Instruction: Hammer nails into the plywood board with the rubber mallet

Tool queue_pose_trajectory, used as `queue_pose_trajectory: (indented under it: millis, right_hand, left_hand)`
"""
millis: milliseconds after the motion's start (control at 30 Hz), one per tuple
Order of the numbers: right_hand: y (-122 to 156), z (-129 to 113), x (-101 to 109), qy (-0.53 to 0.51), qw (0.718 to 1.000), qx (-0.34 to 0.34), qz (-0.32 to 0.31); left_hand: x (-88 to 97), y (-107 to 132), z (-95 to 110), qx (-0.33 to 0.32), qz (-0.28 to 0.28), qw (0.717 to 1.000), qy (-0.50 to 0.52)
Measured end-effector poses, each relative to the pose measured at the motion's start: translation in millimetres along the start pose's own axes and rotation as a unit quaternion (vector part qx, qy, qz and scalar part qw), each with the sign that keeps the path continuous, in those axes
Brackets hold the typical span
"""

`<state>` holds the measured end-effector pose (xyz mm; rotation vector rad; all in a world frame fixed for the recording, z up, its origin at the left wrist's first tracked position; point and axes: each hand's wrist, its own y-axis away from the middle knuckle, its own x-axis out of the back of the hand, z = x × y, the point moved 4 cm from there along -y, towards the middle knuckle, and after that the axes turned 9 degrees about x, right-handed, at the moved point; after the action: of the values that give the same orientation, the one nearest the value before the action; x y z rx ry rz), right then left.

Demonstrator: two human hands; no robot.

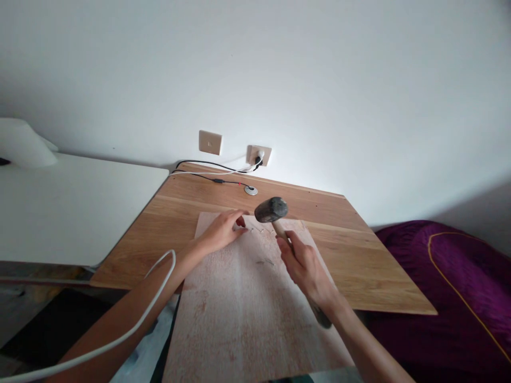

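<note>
A pale plywood board (pixel 243 314) lies on a wooden desk (pixel 335 250) and overhangs its near edge. My right hand (pixel 305 266) is closed round the wooden handle of a hammer (pixel 272 210), whose dark head hangs just above the board's far end. My left hand (pixel 223 230) rests on the board's far left part, fingertips pinched close to a small nail (pixel 250 230) that I can barely make out. A few loose nails (pixel 265 261) lie on the board between my hands.
A white table (pixel 67 207) adjoins the desk on the left. Black and white cables (pixel 215 173) run from a wall socket (pixel 258 155) across the desk's far edge. A purple cushion (pixel 451 287) sits at right. A white cord (pixel 131 324) crosses my left forearm.
</note>
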<state>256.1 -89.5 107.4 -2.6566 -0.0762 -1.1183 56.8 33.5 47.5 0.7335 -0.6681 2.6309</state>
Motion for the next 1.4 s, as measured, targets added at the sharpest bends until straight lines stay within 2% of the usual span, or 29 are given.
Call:
queue_pose_trajectory:
  millis: [133,267,467,633,800,967,1067,1233,1400]
  right_hand:
    - [2.8,6.7,3.0,-0.002,1.0,-0.019,-0.016]
    - [1.0,4.1,0.2,0.002,1.0,-0.008,-0.027]
    - [-4.2,-12.5,-5.6,-0.021,0.999,0.031,0.028]
    - [-2.4,-4.0,-21.7,0.01,0.999,0.006,-0.041]
    - [5.7,4.1,-8.4,-0.035,0.999,-0.016,0.011]
    - [9.7,9.6,-7.0,-0.039,0.998,-0.028,-0.031]
    - [9.0,3.8,-6.1,-0.046,0.998,-0.017,-0.026]
    - [0.8,-11.0,-4.2,-0.032,0.999,0.02,0.025]
    - [-5.5,-6.1,-22.2,0.006,0.998,0.025,-0.05]
  left_hand:
    - [0.0,1.4,1.5,0.012,-0.011,1.0,-0.006]
    - [-1.6,3.7,0.7,0.003,-0.035,0.999,-0.022]
    - [-1.1,4.6,-0.8,-0.028,-0.02,0.998,-0.048]
    - [-0.5,2.0,0.2,-0.02,-0.008,0.999,-0.028]
    - [-0.7,1.7,-0.5,0.013,-0.012,1.0,-0.015]
    - [-0.7,3.0,2.1,0.022,-0.032,0.999,-0.008]
    - [-1.1,3.7,2.5,0.011,-0.045,0.999,-0.016]
    - [-1.5,3.9,1.2,-0.021,-0.041,0.998,-0.033]
    - [-1.2,3.3,0.4,-0.02,-0.027,0.999,-0.035]
